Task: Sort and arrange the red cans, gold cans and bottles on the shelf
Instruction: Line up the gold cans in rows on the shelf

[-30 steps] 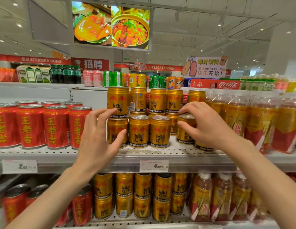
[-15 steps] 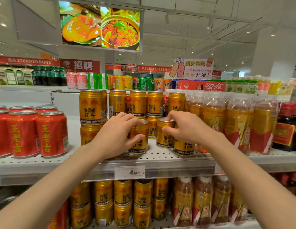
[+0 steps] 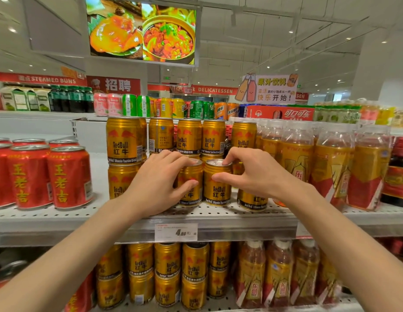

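Gold Red Bull cans (image 3: 124, 140) stand stacked two high in the middle of the white shelf (image 3: 218, 215). My left hand (image 3: 157, 185) grips a front-row gold can (image 3: 191, 188), thumb on its side and fingers over its rim. My right hand (image 3: 252, 174) grips the neighbouring gold can (image 3: 217, 188), fingertips on its lid and thumb on its side. Red cans (image 3: 69, 176) stand in rows at the left. Bottles (image 3: 331, 163) with gold and red labels fill the right part.
A dark bottle (image 3: 396, 174) stands at the far right of the shelf. A price tag (image 3: 175, 231) hangs on the shelf's front edge. The lower shelf holds more gold cans (image 3: 166, 273) and bottles (image 3: 279, 273). Mixed drinks line the top shelf (image 3: 196, 109).
My left hand moved from the open space beside the red cans onto a front gold can. My right hand stayed on its gold can, now beside the left one. The view shifted right.
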The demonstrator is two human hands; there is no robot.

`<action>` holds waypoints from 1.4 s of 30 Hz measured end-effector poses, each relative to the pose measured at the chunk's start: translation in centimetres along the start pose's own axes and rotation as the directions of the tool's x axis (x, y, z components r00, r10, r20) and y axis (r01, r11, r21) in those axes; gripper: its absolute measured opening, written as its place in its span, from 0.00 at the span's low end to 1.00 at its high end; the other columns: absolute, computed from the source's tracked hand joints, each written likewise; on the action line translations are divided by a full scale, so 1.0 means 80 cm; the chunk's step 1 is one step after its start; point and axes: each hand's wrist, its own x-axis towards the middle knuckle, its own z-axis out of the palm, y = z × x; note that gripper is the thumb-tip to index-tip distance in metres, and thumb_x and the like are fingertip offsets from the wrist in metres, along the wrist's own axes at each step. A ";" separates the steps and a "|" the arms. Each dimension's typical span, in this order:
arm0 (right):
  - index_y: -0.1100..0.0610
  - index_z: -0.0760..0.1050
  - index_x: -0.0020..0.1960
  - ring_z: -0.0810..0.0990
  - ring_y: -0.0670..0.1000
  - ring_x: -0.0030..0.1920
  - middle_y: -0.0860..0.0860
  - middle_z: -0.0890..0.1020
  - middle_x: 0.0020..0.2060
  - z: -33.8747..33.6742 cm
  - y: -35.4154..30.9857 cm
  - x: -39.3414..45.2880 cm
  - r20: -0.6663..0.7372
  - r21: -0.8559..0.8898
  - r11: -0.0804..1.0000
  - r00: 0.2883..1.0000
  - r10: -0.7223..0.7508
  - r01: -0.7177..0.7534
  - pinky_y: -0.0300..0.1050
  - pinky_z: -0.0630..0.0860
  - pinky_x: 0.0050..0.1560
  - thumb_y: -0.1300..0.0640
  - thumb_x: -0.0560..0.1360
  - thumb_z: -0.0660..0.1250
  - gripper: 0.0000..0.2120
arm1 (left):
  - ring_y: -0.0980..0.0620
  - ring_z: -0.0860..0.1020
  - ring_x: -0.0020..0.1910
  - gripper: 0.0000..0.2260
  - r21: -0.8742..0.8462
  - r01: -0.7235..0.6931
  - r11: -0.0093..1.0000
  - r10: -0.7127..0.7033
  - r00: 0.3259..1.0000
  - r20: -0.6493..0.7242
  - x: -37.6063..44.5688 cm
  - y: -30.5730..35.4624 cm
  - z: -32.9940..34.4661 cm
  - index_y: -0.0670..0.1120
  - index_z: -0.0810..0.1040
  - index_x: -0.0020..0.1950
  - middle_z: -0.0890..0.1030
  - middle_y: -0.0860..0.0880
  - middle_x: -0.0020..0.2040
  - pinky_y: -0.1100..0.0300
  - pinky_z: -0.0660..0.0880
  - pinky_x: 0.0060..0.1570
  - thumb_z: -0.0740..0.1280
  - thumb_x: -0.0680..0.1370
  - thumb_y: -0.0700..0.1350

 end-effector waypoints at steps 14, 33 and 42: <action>0.46 0.64 0.76 0.75 0.49 0.66 0.46 0.70 0.73 -0.024 0.035 -0.053 0.063 -0.074 0.989 0.989 0.132 -0.127 0.49 0.74 0.66 0.37 0.78 0.65 0.30 | 0.56 0.72 0.67 0.22 -0.178 -0.015 0.984 0.049 0.981 0.188 0.062 0.037 0.000 0.54 0.75 0.70 0.75 0.55 0.68 0.52 0.73 0.66 0.64 0.79 0.62; 0.43 0.68 0.73 0.78 0.46 0.57 0.45 0.75 0.64 0.013 0.052 -0.047 0.003 0.200 0.970 0.990 0.140 -0.138 0.51 0.78 0.60 0.42 0.79 0.65 0.23 | 0.58 0.74 0.67 0.21 -0.241 -0.007 0.971 0.057 0.978 0.203 0.061 0.027 0.007 0.55 0.77 0.68 0.76 0.57 0.69 0.54 0.73 0.66 0.64 0.78 0.62; 0.44 0.66 0.74 0.77 0.48 0.61 0.45 0.70 0.69 0.017 0.052 -0.050 0.002 0.231 0.964 0.991 0.136 -0.133 0.52 0.78 0.64 0.42 0.79 0.64 0.24 | 0.57 0.71 0.69 0.22 -0.152 -0.049 0.987 0.078 0.979 0.191 0.055 0.032 0.007 0.55 0.74 0.71 0.75 0.56 0.70 0.50 0.72 0.67 0.60 0.80 0.62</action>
